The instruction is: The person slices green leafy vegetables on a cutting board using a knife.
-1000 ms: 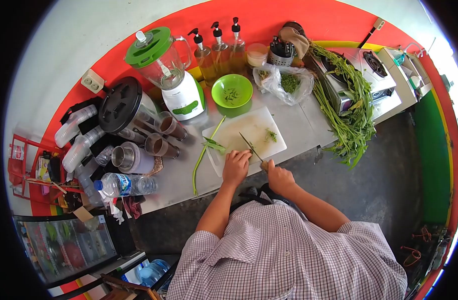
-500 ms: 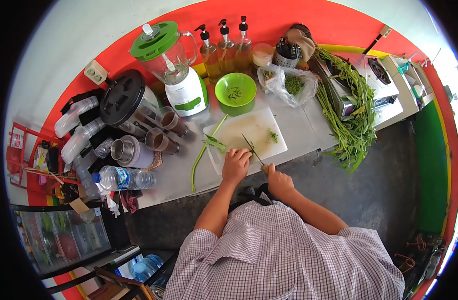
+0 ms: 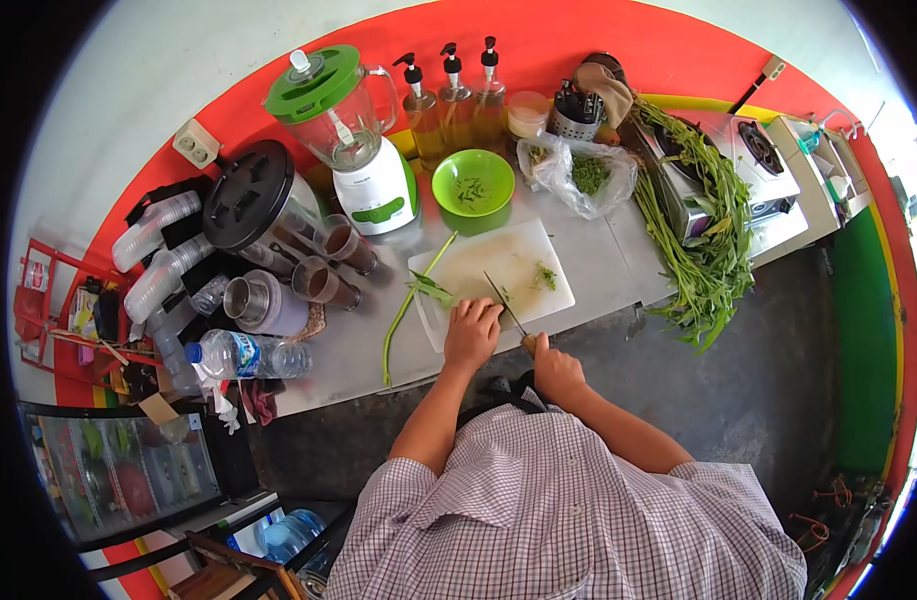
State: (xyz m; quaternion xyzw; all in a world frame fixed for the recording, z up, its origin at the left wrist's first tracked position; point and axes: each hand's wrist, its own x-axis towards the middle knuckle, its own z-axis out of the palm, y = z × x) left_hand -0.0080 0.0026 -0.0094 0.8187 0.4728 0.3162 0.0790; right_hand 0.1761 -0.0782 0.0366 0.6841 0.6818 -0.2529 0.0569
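My right hand (image 3: 559, 372) is closed around the wooden handle of a knife (image 3: 504, 302), whose blade slants over the white cutting board (image 3: 484, 255). My left hand (image 3: 473, 333) rests on the board just left of the blade, fingers curled together over a leafy green stalk (image 3: 432, 290); its leaves poke out on the left, and the part beneath my fingers is hidden. A long green stem (image 3: 390, 345) lies across the board's left edge and onto the counter. Small chopped greens (image 3: 547, 276) sit to the right of the knife. Behind the board, a green bowl (image 3: 459, 172) contains cut pieces.
A blender (image 3: 369, 180), pump bottles (image 3: 456, 105) and a plastic bag of chopped greens (image 3: 591, 172) stand at the back. Cups of brown drink (image 3: 326, 284) and a water bottle (image 3: 249, 356) are on the left. A leafy bunch (image 3: 714, 190) drapes over the stove (image 3: 769, 185).
The knife and my right hand have shifted very slightly down. My left hand stays in about the same place on the board, and the view has tilted a little.
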